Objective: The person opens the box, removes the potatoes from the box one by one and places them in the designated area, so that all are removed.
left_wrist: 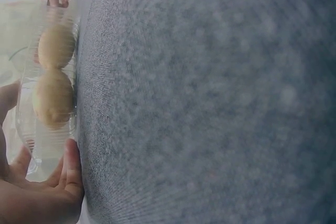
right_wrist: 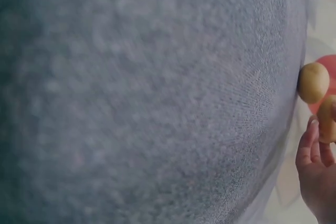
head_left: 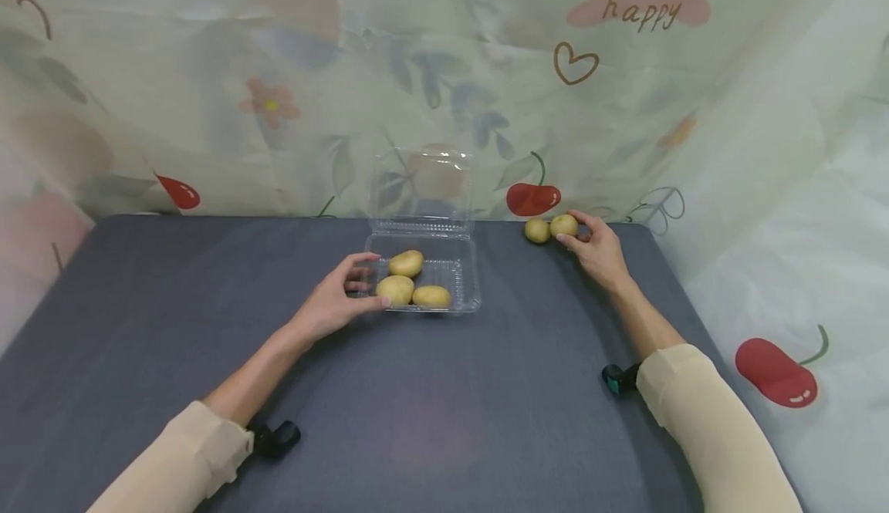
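Note:
A clear plastic clamshell container (head_left: pixel 468 274) lies with its lid up, holding three potatoes, among them an oval potato (head_left: pixel 431 297) at the front. My left hand (head_left: pixel 336 297) holds the container's left side, thumb by the front corner and fingers along the side; the left wrist view shows that hand (left_wrist: pixel 39 198) around the container's end. Over at the back right, my right hand (head_left: pixel 599 252) grips a potato (head_left: pixel 564 225) between thumb and fingers. Beside it sits another potato (head_left: pixel 537 231) on the table. In the right wrist view, the gripped potato (right_wrist: pixel 327 121) is partly cut off by the frame edge.
The dark grey cloth-covered table (head_left: pixel 444 405) ends at the back against a patterned curtain (head_left: pixel 444 73). The raised transparent lid (head_left: pixel 421 185) stands near that curtain, which also hangs along the right side.

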A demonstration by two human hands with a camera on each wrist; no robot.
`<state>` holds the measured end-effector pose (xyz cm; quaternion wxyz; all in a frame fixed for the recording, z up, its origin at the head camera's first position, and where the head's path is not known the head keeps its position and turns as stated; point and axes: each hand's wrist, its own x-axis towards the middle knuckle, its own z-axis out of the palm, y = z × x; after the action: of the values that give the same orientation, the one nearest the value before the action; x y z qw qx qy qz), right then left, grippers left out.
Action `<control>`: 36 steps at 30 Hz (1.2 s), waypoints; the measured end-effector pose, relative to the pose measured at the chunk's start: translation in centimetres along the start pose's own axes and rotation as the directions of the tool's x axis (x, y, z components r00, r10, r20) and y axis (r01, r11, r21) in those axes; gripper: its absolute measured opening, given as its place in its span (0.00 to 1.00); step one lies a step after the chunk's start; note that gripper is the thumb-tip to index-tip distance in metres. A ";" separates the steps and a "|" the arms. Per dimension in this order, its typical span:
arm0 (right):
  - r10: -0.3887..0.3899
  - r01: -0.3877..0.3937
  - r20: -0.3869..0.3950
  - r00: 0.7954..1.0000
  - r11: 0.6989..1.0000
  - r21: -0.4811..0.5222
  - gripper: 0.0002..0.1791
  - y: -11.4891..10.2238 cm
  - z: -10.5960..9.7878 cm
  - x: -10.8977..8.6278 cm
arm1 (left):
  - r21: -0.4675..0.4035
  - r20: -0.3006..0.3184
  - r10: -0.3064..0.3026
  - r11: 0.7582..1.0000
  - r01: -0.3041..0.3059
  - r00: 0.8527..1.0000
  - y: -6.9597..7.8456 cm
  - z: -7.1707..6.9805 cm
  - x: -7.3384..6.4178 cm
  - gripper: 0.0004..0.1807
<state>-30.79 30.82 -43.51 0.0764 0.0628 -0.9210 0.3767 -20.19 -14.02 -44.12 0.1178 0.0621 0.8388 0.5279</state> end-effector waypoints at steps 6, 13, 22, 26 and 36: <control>0.041 -0.041 0.007 0.999 0.998 -0.043 0.31 0.6 -0.2 0.5 | 0.002 0.005 -0.008 1.000 0.008 1.000 0.0 0.0 0.1 0.43; 0.067 -0.064 0.038 0.997 0.996 -0.055 0.32 1.0 0.0 0.8 | 0.002 0.004 -0.012 1.000 0.012 1.000 -0.1 0.0 0.0 0.43; 0.092 -0.087 0.048 0.995 0.993 -0.084 0.32 1.5 0.0 1.0 | -0.003 0.005 -0.003 1.000 0.003 1.000 0.1 0.0 0.1 0.42; 0.098 -0.092 0.051 0.994 0.991 -0.099 0.31 1.6 0.1 1.1 | -0.008 0.011 0.003 1.000 -0.003 1.000 0.1 0.0 0.0 0.43; 0.125 -0.119 0.063 0.990 0.989 -0.085 0.32 1.7 0.0 1.3 | -0.012 0.006 -0.002 1.000 0.002 1.000 0.1 0.0 0.0 0.42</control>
<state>-32.39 31.94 -44.47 0.0244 0.0160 -0.9397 0.3408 -20.22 -13.98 -44.02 0.1210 0.0621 0.8353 0.5328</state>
